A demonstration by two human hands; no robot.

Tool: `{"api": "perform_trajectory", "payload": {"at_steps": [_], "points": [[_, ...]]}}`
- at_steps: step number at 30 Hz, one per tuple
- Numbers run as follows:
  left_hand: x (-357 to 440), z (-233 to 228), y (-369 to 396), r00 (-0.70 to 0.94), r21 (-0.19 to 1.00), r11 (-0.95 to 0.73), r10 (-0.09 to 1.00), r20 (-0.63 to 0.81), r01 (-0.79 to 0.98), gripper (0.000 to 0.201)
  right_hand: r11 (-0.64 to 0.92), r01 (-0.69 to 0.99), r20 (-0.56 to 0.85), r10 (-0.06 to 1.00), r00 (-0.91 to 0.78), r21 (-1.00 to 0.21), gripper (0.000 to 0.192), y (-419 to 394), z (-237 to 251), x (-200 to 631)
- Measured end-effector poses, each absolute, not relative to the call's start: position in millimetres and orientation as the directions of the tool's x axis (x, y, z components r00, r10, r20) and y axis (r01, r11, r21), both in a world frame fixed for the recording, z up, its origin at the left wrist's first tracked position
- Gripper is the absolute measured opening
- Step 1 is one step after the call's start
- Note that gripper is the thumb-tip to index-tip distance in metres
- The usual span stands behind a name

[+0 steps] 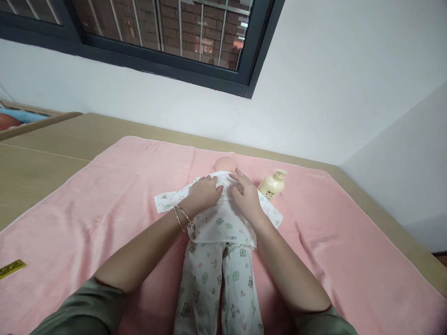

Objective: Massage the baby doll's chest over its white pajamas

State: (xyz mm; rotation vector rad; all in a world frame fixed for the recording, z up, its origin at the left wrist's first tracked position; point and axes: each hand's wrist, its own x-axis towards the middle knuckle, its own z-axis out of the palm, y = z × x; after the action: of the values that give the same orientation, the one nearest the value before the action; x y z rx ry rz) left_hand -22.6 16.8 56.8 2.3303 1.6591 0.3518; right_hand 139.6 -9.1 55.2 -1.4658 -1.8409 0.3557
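Observation:
A small figure in patterned clothes, which looks like a baby doll, lies on its back; its smooth bald head [225, 164] shows at the far end. It wears a white printed shirt [223, 225] with both sleeves spread and matching trousers [204, 284]. My left hand [204, 191] rests at the chest, fingers curled on the shirt fabric and partly hidden. My right hand [244, 193] is by the neckline, its fingers apart and the thumb lying near the cloth. A cream pump bottle [272, 184] leans beside the right sleeve.
A pink blanket [132, 186] covers much of the wooden surface [45, 172]. At the left edge lies a yellow-and-black strip [13, 268]. A white wall [314, 93] and a dark-framed window [209, 74] stand behind. Blue and orange items sit at far left.

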Motion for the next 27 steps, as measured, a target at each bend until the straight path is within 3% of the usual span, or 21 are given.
{"api": "perform_trajectory", "payload": {"at_steps": [3,7,9,14,19,24,27], "points": [[-29,57,27,0.315,0.438,-0.294,0.949,0.024,0.85,0.041,0.315,0.83,0.396,0.909,-0.125,-0.46,0.047,-11,49,131],[-36,64,32,0.255,0.459,-0.233,0.967,0.016,0.857,0.037,0.292,0.903,0.26,0.942,-0.214,-0.315,0.051,-9,41,127],[-38,69,30,0.238,0.456,-0.226,0.971,0.031,0.861,0.037,0.286,0.906,0.221,0.949,-0.224,-0.31,0.051,-9,43,128],[-38,77,24,0.213,0.471,-0.197,0.977,0.018,0.86,0.038,0.277,0.892,0.358,0.923,-0.143,-0.357,0.057,-14,48,128],[-35,79,20,0.156,0.454,-0.139,0.988,-0.002,0.88,0.038,0.295,0.898,0.231,0.946,-0.227,-0.327,0.052,-15,44,124],[-32,76,20,0.183,0.441,-0.179,0.982,0.034,0.88,0.037,0.284,0.881,0.381,0.915,-0.132,-0.379,0.052,-16,46,127],[-23,65,20,0.206,0.416,-0.224,0.975,0.086,0.881,0.036,0.268,0.889,0.357,0.925,-0.13,-0.371,0.052,-14,45,127]]}}
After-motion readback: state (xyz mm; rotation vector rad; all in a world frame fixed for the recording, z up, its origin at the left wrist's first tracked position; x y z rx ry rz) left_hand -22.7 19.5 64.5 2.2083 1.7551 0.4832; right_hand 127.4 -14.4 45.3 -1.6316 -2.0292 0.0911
